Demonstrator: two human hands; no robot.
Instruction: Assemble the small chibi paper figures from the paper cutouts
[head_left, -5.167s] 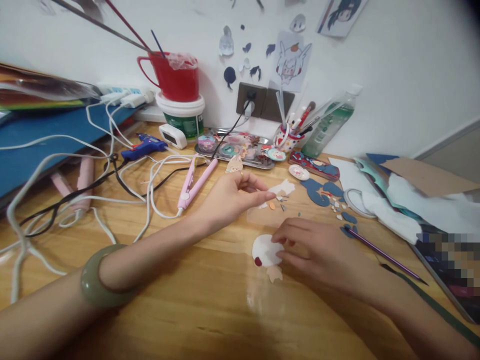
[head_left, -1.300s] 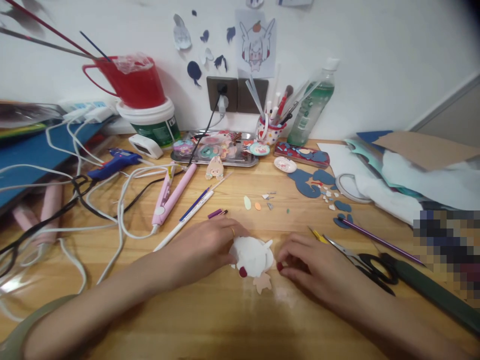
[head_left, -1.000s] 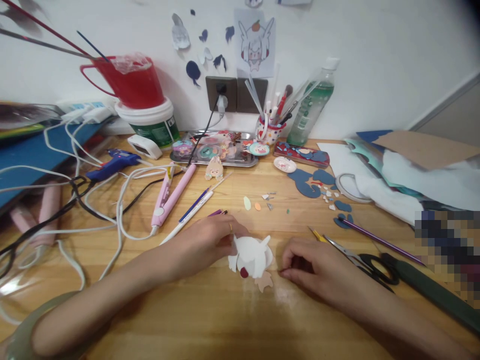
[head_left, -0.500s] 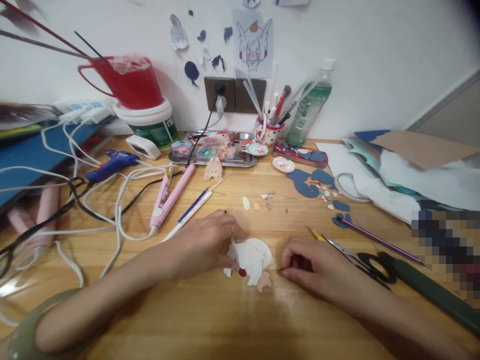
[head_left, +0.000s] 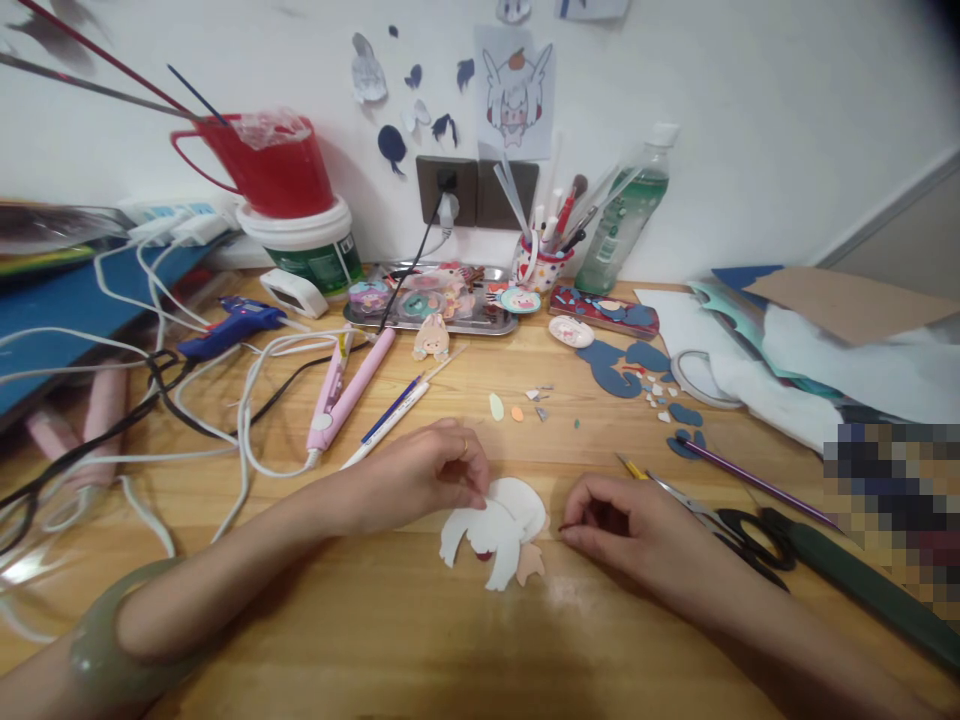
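Observation:
On the wooden table lies a layered figure of cut-out pieces: a white cutout with jagged ends [head_left: 499, 535] over a rounded white piece [head_left: 521, 495]. A peach-coloured piece [head_left: 531, 565] sticks out at its lower right, and a dark red bit shows under the white. My left hand [head_left: 431, 465] is closed in a pinch, fingertips on the upper left edge of the jagged white cutout. To the right of the figure, apart from it, my right hand [head_left: 626, 520] rests with thumb and forefinger pinched; a tiny dark reddish bit shows at the tips, too small to name.
Scissors [head_left: 701, 510], a yellow-tipped tool [head_left: 631, 466] and a purple pencil [head_left: 757, 480] lie near my right hand. Blue scraps [head_left: 615, 368] sit farther back. Left are pens [head_left: 390, 415], a pink hair straightener [head_left: 349, 395], a blue glue gun [head_left: 232, 328] and tangled cables.
My left hand has moved from the figure's left side to its upper edge. The jagged white cutout now spreads farther left and covers more of the red bit. My right hand stays put.

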